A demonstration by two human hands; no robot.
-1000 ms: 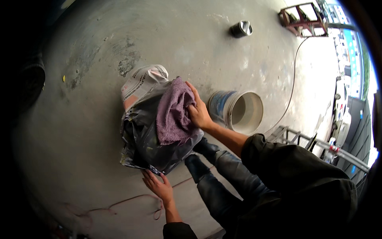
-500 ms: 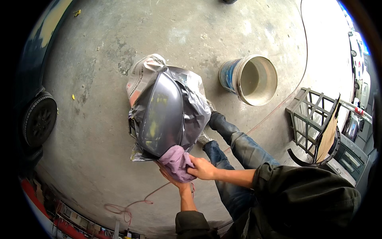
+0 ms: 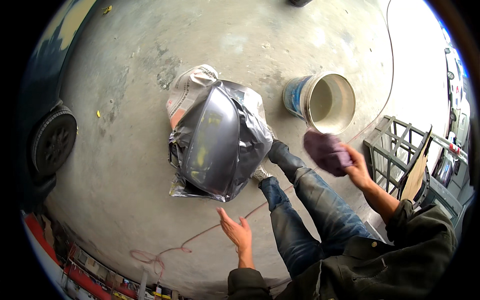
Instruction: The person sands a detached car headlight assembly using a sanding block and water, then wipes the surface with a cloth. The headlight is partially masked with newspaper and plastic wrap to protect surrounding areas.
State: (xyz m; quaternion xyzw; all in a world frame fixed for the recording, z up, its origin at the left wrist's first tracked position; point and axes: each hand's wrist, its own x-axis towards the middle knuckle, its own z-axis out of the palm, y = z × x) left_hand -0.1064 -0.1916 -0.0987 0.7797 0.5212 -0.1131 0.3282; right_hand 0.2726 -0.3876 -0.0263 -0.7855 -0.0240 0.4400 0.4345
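Observation:
A grey, curved car mirror cover (image 3: 213, 140) with yellowish sanded patches stands in front of me. Crumpled masking paper (image 3: 250, 142), silvery grey and partly printed, wraps around it. My right hand (image 3: 357, 167) grips a purple cloth (image 3: 327, 151), held out to the right below the bucket (image 3: 356, 100). My left hand (image 3: 237, 231) is empty, its fingers stretched and thumb apart, just on the near side of the wrapped part and not touching it. The bucket is whitish with a blue side and has cloudy liquid inside.
A dark car with a wheel (image 3: 54, 141) stands at the left. To the right are a metal frame stand (image 3: 392, 150) and a brown board (image 3: 416, 175). A thin red hose (image 3: 200, 233) runs over the concrete floor. Shelving with red parts (image 3: 85, 280) lies at lower left.
My right hand has carried the purple cloth away from the grey part, out to the right toward the bucket. My left hand has come off the cloth and drawn back toward me.

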